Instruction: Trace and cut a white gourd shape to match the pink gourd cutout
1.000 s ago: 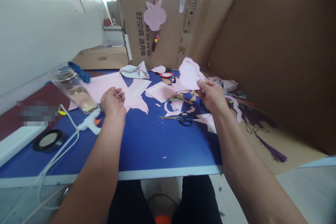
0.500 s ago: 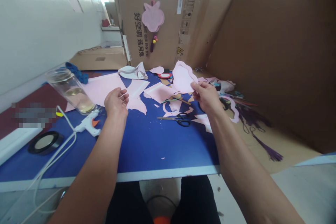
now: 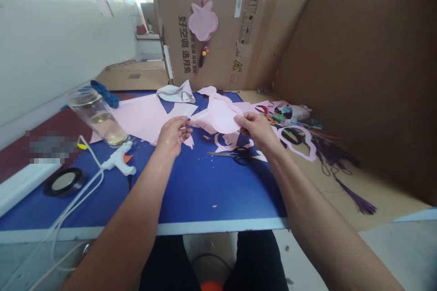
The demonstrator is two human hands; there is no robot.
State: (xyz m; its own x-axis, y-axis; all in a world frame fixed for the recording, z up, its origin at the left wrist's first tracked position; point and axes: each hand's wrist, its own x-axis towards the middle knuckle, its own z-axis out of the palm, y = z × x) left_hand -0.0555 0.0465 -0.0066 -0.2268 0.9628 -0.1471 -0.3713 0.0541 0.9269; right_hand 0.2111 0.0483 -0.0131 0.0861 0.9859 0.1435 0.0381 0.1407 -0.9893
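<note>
Pinched at its right edge, a pink scalloped cutout [image 3: 223, 116] is held up over the table by my right hand [image 3: 256, 131]. My left hand [image 3: 175, 135] hovers to the left of the cutout with its fingers curved and apart, nothing in them. Below the cutout, black-handled scissors [image 3: 239, 156] lie on the blue table [image 3: 211, 191] among pink scraps [image 3: 232, 138]. A large pink sheet [image 3: 141, 116] lies behind my left hand. Right of my right wrist is a pink wavy ring [image 3: 311, 148], partly over a roll of black tape [image 3: 292, 135].
At left stand a glass jar [image 3: 100, 120] with liquid, a white glue gun [image 3: 119, 161] with its cord, and a black tape roll [image 3: 64, 183]. Purple tassels [image 3: 357, 198] lie at right. A cardboard box [image 3: 259, 32] with a pink hanging ornament [image 3: 203, 22] rises behind.
My right hand has brought the pink cutout left and lower, nearer to me. My left hand has moved right towards it. The view has shifted slightly.
</note>
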